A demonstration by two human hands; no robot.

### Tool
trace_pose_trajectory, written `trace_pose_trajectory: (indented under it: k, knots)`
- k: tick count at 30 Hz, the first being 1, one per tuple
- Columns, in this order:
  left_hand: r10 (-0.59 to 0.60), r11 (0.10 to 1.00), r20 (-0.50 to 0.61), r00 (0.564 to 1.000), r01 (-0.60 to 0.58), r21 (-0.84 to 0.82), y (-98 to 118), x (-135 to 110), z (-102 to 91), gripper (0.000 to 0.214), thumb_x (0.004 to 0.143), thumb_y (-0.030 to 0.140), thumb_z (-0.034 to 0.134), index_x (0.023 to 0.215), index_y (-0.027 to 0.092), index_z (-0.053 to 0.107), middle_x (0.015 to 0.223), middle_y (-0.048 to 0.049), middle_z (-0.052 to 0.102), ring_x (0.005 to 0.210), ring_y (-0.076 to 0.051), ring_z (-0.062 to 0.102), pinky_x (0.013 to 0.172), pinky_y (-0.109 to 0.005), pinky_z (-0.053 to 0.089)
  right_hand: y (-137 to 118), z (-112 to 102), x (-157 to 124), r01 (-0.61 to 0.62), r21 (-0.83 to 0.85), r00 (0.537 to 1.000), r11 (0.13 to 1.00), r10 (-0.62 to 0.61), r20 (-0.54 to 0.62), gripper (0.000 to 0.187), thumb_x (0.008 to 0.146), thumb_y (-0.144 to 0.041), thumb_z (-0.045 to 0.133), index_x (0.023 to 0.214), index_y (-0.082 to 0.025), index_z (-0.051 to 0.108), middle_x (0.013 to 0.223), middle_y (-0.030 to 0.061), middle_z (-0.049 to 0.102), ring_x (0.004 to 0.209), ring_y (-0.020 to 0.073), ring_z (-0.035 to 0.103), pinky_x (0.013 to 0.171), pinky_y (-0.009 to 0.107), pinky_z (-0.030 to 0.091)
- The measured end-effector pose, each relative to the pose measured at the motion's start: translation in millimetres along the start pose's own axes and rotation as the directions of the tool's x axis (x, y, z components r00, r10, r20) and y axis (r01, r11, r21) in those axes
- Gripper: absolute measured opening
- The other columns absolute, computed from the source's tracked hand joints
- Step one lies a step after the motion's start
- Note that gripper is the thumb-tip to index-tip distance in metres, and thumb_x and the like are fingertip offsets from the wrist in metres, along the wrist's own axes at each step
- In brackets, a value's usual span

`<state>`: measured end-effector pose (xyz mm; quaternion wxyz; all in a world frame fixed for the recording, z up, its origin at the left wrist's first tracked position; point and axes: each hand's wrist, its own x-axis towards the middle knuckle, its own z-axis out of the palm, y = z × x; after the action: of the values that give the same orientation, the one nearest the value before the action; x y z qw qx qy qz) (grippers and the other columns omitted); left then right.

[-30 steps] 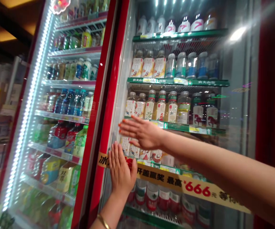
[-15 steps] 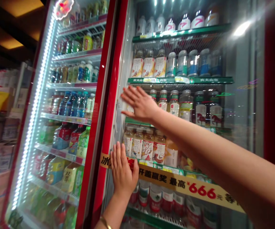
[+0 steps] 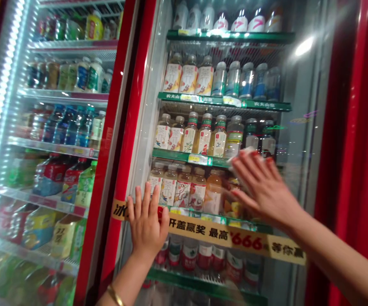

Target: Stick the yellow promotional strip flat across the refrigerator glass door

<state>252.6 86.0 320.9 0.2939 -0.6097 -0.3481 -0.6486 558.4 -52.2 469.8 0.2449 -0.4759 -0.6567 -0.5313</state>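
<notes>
My left hand (image 3: 148,227) lies flat with its fingers spread against the glass door (image 3: 286,178) of a drinks fridge, over the left part of a yellow banner strip (image 3: 199,229). A gold bangle (image 3: 115,295) circles that wrist. Farther right, my right hand (image 3: 267,189) is blurred by motion. Its outstretched fingers hold a white cloth (image 3: 250,150) against the same door; only the cloth's edges show past the fingers, and its rest is hidden beneath them. Behind the glass, bottles of tea (image 3: 189,189) stand in rows on green-edged shelves (image 3: 187,156).
At left stands another lit fridge with blue-capped bottles (image 3: 66,127) and other drinks on its shelves. A red door frame (image 3: 133,127) runs between the two fridges. Another red frame (image 3: 359,127) borders the right side, with more shelves beyond it.
My right hand has swept from the left side of the door to the right and lower, and the white cloth now shows. My left hand stays by the banner, its fingers wider apart. The view has shifted right.
</notes>
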Motion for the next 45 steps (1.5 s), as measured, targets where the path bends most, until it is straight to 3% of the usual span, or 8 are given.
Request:
trace_pose_trajectory:
  k: [4, 11, 19, 25, 28, 32, 39, 45]
  knots:
    - [-0.012, 1.0, 0.005, 1.0, 0.012, -0.018, -0.6, -0.8, 0.5, 0.078, 0.104, 0.032, 0.055, 0.174, 0.029, 0.022, 0.181, -0.0073, 0.025, 0.171, -0.031, 0.016, 0.14, -0.061, 0.012, 24.6, -3.5, -21.9, -0.473, -0.06, 0.873, 0.879, 0.458, -0.166, 0.094, 0.106, -0.074, 0.031, 0.176, -0.015, 0.004, 0.183, 0.0182, 0.0, 0.169, 0.0436, -0.004, 0.133, 0.077, 0.007]
    - [-0.033, 0.998, 0.031, 0.999, 0.035, -0.049, -0.2, -0.2, -1.1, 0.079, 0.104, 0.033, 0.057, 0.175, 0.029, 0.022, 0.182, -0.0088, 0.023, 0.171, -0.034, 0.016, 0.14, -0.064, 0.012, -65.9, 31.1, -131.1, 0.271, -0.045, 0.962, 0.961, -0.271, 0.022, 0.11, 0.094, -0.089, 0.046, 0.173, -0.015, 0.026, 0.181, 0.0062, 0.02, 0.171, 0.024, 0.01, 0.139, 0.041, 0.026]
    - [-0.052, 0.997, 0.039, 0.998, 0.054, -0.058, 3.7, 0.7, -3.8, 0.078, 0.104, 0.034, 0.056, 0.174, 0.032, 0.022, 0.182, -0.0063, 0.022, 0.17, -0.037, 0.018, 0.139, -0.067, 0.014, -23.2, 20.6, -88.3, -0.447, -0.052, 0.886, 0.893, 0.434, -0.164, 0.093, 0.107, -0.064, 0.04, 0.175, -0.017, -0.005, 0.183, 0.0138, -0.004, 0.17, 0.0369, 0.001, 0.133, 0.074, 0.025]
    - [-0.043, 0.997, 0.035, 0.998, 0.045, -0.061, 3.3, 0.9, -3.5, 0.079, 0.104, 0.034, 0.056, 0.174, 0.033, 0.022, 0.183, -0.005, 0.021, 0.17, -0.036, 0.018, 0.139, -0.066, 0.013, -87.7, 42.3, -173.3, 0.257, -0.052, 0.966, 0.965, -0.257, 0.0, 0.095, 0.097, -0.084, 0.046, 0.17, -0.024, 0.037, 0.178, -0.0023, 0.031, 0.171, 0.0204, 0.01, 0.141, 0.04, 0.015]
    - [-0.035, 0.998, 0.045, 0.998, 0.037, -0.048, 2.6, 0.8, -3.1, 0.078, 0.104, 0.033, 0.056, 0.175, 0.029, 0.022, 0.182, -0.0086, 0.022, 0.171, -0.034, 0.016, 0.14, -0.062, 0.011, -51.7, 33.5, -176.4, -0.101, -0.079, 0.993, 0.992, 0.096, -0.063, 0.088, 0.104, -0.064, 0.051, 0.175, -0.021, 0.021, 0.182, 0.0052, 0.017, 0.171, 0.0268, 0.007, 0.141, 0.057, 0.012]
    - [-0.046, 0.998, 0.038, 0.998, 0.048, -0.046, 3.1, 0.6, -2.5, 0.078, 0.105, 0.036, 0.055, 0.175, 0.033, 0.021, 0.183, -0.0043, 0.02, 0.17, -0.035, 0.017, 0.139, -0.064, 0.012, -50.6, 38.9, -144.4, -0.573, -0.002, 0.81, 0.819, 0.566, -0.154, 0.093, 0.106, -0.056, 0.046, 0.176, -0.021, -0.005, 0.182, 0.0125, -0.002, 0.169, 0.0422, 0.003, 0.129, 0.083, 0.023]
    - [-0.033, 0.998, 0.032, 0.999, 0.035, -0.057, 3.3, 1.2, -2.9, 0.075, 0.105, 0.036, 0.055, 0.174, 0.029, 0.024, 0.183, -0.0067, 0.022, 0.17, -0.037, 0.018, 0.139, -0.064, 0.012, -150.9, 81.1, -215.9, 0.204, -0.194, 0.976, 0.96, -0.216, -0.042, 0.079, 0.092, -0.084, 0.041, 0.158, -0.043, 0.056, 0.17, -0.0161, 0.045, 0.17, 0.024, 0.017, 0.143, 0.037, 0.01]
    - [-0.04, 0.998, 0.049, 0.998, 0.042, -0.044, 3.2, 0.6, -3.9, 0.075, 0.105, 0.036, 0.053, 0.174, 0.027, 0.025, 0.182, -0.0097, 0.024, 0.171, -0.034, 0.016, 0.14, -0.062, 0.011, -73.2, 50.2, -183.7, -0.547, -0.059, 0.833, 0.835, 0.537, -0.13, 0.084, 0.107, -0.048, 0.041, 0.176, -0.017, 0.003, 0.183, 0.0129, 0.003, 0.171, 0.0358, 0.002, 0.133, 0.073, 0.022]
